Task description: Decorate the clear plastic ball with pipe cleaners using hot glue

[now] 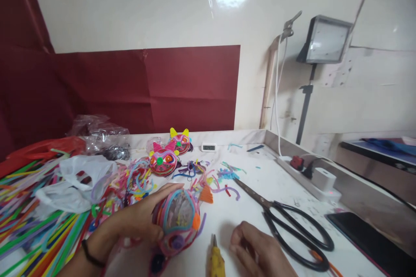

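My left hand (143, 220) grips a round craft figure (183, 214), tilted on the table. Its clear body is bound with blue, pink and purple fuzzy pipe cleaners, and orange pieces stick out at the side and top. Loosely curled, my right hand (260, 249) rests near the table's front edge with nothing visible in its fingers. Between the hands lies a yellow tool (217, 262) with a pointed metal tip, partly cut off by the frame. To the right of my right hand are large black-handled scissors (292, 229).
Cat-eared craft figures (164, 162) stand behind, beside a small digital clock (208, 147). Pipe cleaners (55, 242) and a white plastic bag (81, 173) cover the left side. Along the right edge are a power strip (305, 181) and a dark phone (373, 238).
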Available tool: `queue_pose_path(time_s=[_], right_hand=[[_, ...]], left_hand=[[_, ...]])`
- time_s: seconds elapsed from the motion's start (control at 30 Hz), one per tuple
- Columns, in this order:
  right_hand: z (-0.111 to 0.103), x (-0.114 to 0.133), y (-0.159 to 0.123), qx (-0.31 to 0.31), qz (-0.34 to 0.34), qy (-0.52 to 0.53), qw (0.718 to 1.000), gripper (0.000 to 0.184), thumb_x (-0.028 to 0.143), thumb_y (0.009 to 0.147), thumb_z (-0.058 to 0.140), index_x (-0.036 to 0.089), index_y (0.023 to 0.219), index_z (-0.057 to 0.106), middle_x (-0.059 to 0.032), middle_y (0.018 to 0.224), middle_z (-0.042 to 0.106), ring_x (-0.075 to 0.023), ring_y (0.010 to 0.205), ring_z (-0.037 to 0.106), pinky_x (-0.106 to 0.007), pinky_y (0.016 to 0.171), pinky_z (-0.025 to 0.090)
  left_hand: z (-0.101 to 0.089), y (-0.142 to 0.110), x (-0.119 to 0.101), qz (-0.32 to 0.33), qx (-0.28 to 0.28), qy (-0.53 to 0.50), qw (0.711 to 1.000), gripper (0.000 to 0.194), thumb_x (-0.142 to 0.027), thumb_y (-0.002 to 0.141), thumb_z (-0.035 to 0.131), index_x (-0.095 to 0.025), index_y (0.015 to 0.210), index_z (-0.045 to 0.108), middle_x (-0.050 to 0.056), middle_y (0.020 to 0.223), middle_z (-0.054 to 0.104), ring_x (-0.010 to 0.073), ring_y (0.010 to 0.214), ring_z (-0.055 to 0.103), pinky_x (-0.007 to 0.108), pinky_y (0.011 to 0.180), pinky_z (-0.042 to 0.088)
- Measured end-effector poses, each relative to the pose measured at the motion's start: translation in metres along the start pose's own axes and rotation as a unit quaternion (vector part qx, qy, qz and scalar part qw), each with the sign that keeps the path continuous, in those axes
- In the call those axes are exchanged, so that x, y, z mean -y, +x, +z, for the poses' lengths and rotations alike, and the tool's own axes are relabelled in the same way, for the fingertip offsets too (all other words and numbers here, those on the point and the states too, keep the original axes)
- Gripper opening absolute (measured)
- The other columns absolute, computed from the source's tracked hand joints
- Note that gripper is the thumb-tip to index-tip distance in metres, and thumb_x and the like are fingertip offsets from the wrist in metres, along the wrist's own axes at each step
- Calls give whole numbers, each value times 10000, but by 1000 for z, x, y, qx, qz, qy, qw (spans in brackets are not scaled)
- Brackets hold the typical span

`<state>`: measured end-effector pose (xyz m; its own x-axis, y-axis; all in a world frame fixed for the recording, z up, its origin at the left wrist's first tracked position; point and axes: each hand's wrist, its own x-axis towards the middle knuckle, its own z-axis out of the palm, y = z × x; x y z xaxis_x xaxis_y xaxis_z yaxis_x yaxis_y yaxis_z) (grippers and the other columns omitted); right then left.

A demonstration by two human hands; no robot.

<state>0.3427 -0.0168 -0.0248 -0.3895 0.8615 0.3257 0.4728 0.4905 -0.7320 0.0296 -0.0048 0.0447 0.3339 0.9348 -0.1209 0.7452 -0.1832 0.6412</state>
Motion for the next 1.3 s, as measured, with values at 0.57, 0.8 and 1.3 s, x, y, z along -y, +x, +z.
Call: queue_pose_path(time_s=[0.57, 0.8, 1.3], right_hand=[[-7, 6, 4, 50, 24, 21, 998, 334, 454, 923, 347, 217, 705, 434, 22, 649, 462, -144, 623, 415, -250, 582, 338], [-7, -1, 7, 54, 32, 22, 998, 319, 457, 971, 321, 236, 747, 374, 42, 685, 412, -144, 642, 398, -245, 590, 322], [-6, -6, 2, 69, 8, 29, 997, 351, 477, 1011, 225, 244, 792, 371, 27, 717, 457, -152, 647, 442, -255, 613, 360]], left_hand=[[0, 1, -1, 35, 1, 37, 999, 1108, -129, 532, 683, -232, 1536, 227, 56, 1625, 233, 346, 1458, 254, 400, 1191, 221], [3, 1, -1, 31, 1, 48, 998, 1140, -131, 530, 695, -210, 1547, 185, 86, 1625, 226, 342, 1460, 255, 406, 1191, 217], [3, 2, -3, 53, 5, 61, 997, 1151, -154, 518, 725, -185, 1545, 207, 107, 1628, 208, 362, 1474, 203, 421, 1194, 187]])
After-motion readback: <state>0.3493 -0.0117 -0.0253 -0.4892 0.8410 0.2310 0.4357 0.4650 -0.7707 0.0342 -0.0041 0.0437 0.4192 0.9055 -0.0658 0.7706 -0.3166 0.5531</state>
